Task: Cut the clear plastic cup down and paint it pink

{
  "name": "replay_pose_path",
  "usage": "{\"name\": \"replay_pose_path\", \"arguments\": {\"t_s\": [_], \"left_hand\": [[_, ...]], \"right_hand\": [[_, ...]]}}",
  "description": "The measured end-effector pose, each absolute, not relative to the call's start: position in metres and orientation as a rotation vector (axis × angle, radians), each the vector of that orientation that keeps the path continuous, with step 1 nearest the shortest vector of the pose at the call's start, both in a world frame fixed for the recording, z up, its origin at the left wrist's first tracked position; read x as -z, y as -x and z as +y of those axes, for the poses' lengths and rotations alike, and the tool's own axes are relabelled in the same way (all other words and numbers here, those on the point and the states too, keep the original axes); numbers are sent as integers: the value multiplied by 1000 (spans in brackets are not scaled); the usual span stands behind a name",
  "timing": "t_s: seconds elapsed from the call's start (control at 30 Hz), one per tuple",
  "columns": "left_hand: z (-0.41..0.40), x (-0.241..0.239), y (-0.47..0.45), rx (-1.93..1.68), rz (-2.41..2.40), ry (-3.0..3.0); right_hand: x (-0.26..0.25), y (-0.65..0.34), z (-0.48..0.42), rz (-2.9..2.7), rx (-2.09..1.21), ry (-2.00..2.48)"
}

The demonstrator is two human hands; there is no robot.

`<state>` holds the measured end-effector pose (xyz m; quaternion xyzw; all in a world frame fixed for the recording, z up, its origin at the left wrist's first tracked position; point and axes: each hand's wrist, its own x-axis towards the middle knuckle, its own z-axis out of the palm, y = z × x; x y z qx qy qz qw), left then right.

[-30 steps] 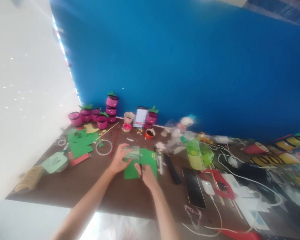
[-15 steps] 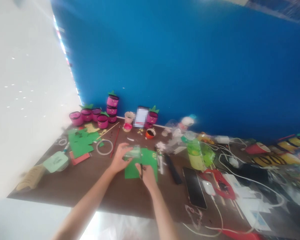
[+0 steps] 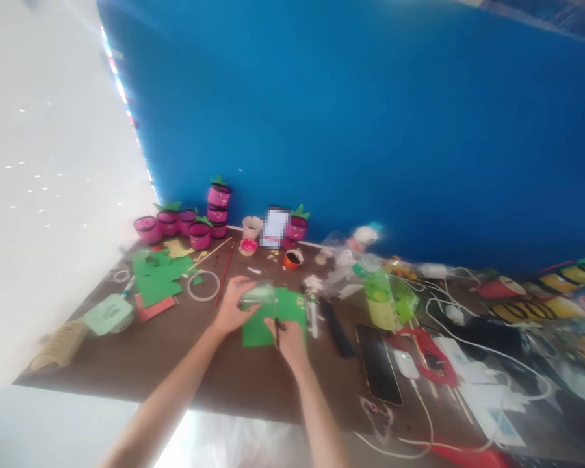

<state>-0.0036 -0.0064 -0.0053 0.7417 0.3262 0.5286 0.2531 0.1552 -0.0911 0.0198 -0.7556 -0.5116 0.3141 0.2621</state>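
My left hand [image 3: 234, 307] is closed round the left side of a clear plastic piece [image 3: 259, 296], see-through and rounded like part of a cup or bottle. In my right hand [image 3: 287, 338] is a pair of scissors [image 3: 276, 324], with dark handles at my fingers and the blades pointing away from me toward the plastic's right edge. Whether the blades are apart is too blurred to tell. Both hands are over a green sheet [image 3: 258, 333] on the brown table [image 3: 214, 374]. Small pale yellow pieces [image 3: 300, 301] lie on the sheet's upper right.
Several pink cups [image 3: 199, 236] with green leaf tops stand along the blue wall. Left are cut green sheets [image 3: 158, 286], a tape roll [image 3: 203, 286] and a mint box [image 3: 108, 314]. Right are a black phone [image 3: 378, 364], a green bottle [image 3: 380, 302], white cables and red scissors [image 3: 426, 357].
The clear plastic has tilted slightly in my left hand. The scissors have turned a little in my right hand. The table items lie as before.
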Motion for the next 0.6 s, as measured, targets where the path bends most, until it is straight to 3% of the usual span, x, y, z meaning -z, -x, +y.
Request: {"name": "replay_pose_path", "arguments": {"t_s": [0.37, 0.6], "left_hand": [[-5, 9, 3, -1407, 881, -1945], [-2, 16, 0, -1410, 842, -1596]], "right_hand": [[-27, -159, -94, -1362, -883, 2095], [-26, -174, -96, -1322, -795, 2111]]}}
